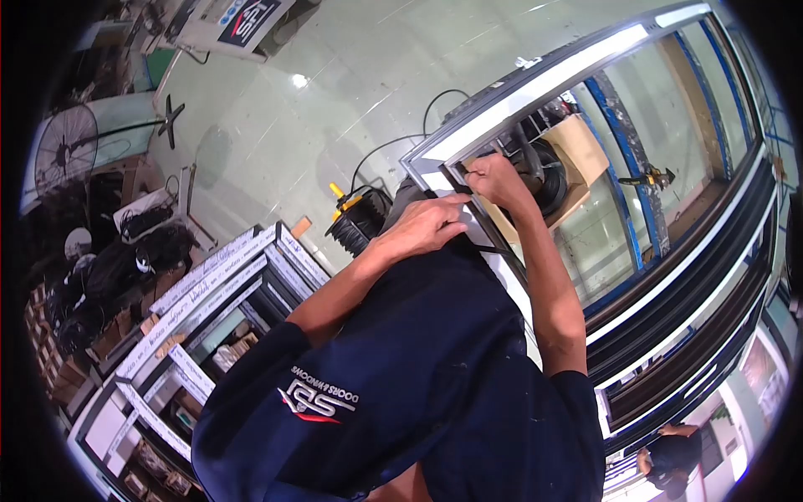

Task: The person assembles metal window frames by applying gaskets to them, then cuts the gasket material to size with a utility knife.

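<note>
A large window or door frame, with white film on its faces, lies in front of me. My left hand rests at its near corner, index finger stretched onto the profile and thumb apart. Beside it, my right hand is closed in a pinch at the inner edge. It seems to grip a thin black strip running along the profile; the fingertips partly hide it. Under the frame opening, an open cardboard box holds a coil of black strip.
Blue-edged supports lie under the frame, with a yellow-black tool on one. More dark frames are stacked at right. A black cable reel stands on the floor. Taped frames, a fan and another person are farther off.
</note>
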The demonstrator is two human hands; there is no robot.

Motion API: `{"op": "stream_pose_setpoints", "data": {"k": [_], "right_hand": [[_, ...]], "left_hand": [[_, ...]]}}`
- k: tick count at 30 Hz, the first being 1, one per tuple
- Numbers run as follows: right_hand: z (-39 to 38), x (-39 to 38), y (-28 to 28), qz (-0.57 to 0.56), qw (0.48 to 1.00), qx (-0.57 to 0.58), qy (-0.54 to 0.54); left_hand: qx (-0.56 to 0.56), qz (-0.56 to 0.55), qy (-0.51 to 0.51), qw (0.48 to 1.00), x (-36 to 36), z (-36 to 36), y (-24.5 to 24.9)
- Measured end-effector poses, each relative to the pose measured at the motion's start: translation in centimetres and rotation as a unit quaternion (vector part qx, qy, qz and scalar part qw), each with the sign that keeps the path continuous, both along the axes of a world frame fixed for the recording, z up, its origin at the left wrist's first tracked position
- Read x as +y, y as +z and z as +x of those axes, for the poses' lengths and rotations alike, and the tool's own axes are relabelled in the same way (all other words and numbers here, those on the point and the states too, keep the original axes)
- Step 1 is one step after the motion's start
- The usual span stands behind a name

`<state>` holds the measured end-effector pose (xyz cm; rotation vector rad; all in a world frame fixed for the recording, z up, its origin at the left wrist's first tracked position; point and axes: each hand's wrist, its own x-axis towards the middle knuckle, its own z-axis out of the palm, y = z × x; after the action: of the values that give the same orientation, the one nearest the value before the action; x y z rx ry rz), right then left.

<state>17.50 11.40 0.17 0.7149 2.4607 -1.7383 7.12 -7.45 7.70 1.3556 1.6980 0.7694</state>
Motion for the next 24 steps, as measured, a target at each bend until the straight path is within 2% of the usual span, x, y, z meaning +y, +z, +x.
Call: {"op": "stream_pose_setpoints", "data": {"k": [1, 2, 3, 7, 9, 11, 14, 21, 24], "right_hand": [[-0.1, 0.0, 0.2, -0.018, 1.0, 0.006, -0.002], [0.1, -0.3, 0.5, -0.106, 0.993, -0.038, -0.03], [0.0, -0.3, 0.9, -0.118, 0.99, -0.069, -0.044], [-0.4, -1.9, 1.9, 0.06, 0.992, -0.084, -0.073], [-0.3, -2.8, 2.7, 0.123, 0.982, -0.105, -0.098], [-0.2, -3.7, 2.2, 0.157, 0.976, -0.106, -0.107], [0.0, -4.1, 2.8, 0.224, 0.963, -0.094, -0.113], [0.0, -3.7, 3.0, 0.166, 0.979, -0.082, -0.089], [0.0, -4.1, 3.0, 0.077, 0.98, -0.093, -0.157]], "left_hand": [[-0.011, 0.004, 0.008, 1.0, 0.0, -0.2, 0.0], [-0.022, 0.007, 0.015, 1.0, -0.1, -0.3, 0.1], [-0.032, 0.01, 0.023, 0.999, 0.0, -0.6, 0.3], [-0.036, 0.01, 0.059, 0.998, 0.3, -2.0, 0.7], [-0.055, -0.033, 0.114, 0.991, -0.2, -2.9, 0.8], [-0.07, 0.023, 0.163, 0.984, -1.6, -3.9, -1.3], [-0.105, -0.046, 0.213, 0.97, -3.3, -5.5, -1.8], [-0.132, -0.072, 0.279, 0.948, -3.3, -7.5, -2.7], [-0.132, -0.067, 0.27, 0.951, -1.2, -8.4, -3.2]]}}
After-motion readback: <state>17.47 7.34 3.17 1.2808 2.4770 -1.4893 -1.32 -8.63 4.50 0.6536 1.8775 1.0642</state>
